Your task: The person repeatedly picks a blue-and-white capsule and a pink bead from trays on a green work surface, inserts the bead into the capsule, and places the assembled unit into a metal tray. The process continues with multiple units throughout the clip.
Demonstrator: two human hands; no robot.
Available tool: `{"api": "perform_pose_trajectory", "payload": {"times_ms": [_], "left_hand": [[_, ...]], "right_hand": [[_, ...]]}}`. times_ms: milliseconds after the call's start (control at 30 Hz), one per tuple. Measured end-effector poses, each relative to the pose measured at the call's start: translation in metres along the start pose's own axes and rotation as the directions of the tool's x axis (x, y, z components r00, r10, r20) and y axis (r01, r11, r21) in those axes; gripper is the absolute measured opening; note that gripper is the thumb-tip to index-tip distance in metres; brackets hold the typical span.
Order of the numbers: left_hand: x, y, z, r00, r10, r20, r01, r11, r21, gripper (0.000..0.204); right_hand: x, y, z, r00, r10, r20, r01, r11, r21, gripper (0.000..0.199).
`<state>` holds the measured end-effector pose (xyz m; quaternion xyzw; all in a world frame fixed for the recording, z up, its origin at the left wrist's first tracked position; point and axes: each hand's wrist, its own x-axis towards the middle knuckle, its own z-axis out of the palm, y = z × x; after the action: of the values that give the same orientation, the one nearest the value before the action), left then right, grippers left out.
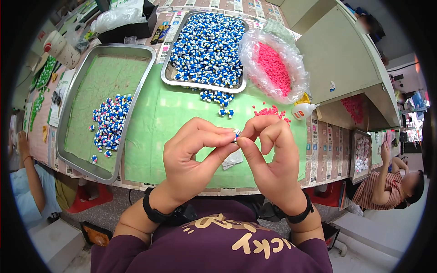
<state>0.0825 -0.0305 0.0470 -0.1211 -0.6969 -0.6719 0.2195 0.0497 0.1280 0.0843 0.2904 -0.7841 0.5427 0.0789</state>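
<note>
Over the green work sheet, my two hands meet fingertip to fingertip. My left hand pinches a small blue-and-white piece between thumb and forefinger. From the other side my right hand closes its thumb and forefinger on the same piece; whether a tinier part sits between those tips is hidden. Just beyond my right hand lie loose pink bits. A white folded paper shows on the sheet beneath my hands. Several loose blue-and-white pieces lie beyond my left hand.
A metal tray heaped with blue-and-white pieces stands at the back. The left tray holds a smaller pile with pink spots. At right are a plastic bag of pink bits, a white bottle and a cabinet. Other people sit at both sides.
</note>
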Motion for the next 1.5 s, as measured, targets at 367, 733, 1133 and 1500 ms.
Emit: {"api": "perform_pose_trajectory", "payload": {"times_ms": [367, 733, 1133, 1500], "left_hand": [[0.007, -0.008, -0.055, 0.985, -0.064, -0.163, 0.062, 0.998, -0.022, 0.017], [-0.009, -0.024, -0.187, 0.824, -0.148, -0.547, 0.510, 0.614, 0.602, 0.016], [0.023, -0.002, -0.022, 0.970, -0.192, 0.150, 0.161, 0.967, 0.198, 0.035], [0.018, -0.022, 0.008, 0.951, -0.272, 0.147, 0.277, 0.961, -0.016, 0.017]], "right_hand": [[0.024, 0.056, -0.033, 0.912, 0.370, 0.178, -0.392, 0.913, 0.109, 0.024], [0.033, 0.103, 0.008, 0.891, 0.247, 0.381, -0.122, 0.939, -0.323, 0.024], [0.033, 0.045, -0.015, 0.837, 0.269, 0.477, -0.463, 0.812, 0.355, 0.024], [0.011, 0.049, -0.040, 0.911, 0.367, 0.187, -0.411, 0.838, 0.359, 0.015]]}}
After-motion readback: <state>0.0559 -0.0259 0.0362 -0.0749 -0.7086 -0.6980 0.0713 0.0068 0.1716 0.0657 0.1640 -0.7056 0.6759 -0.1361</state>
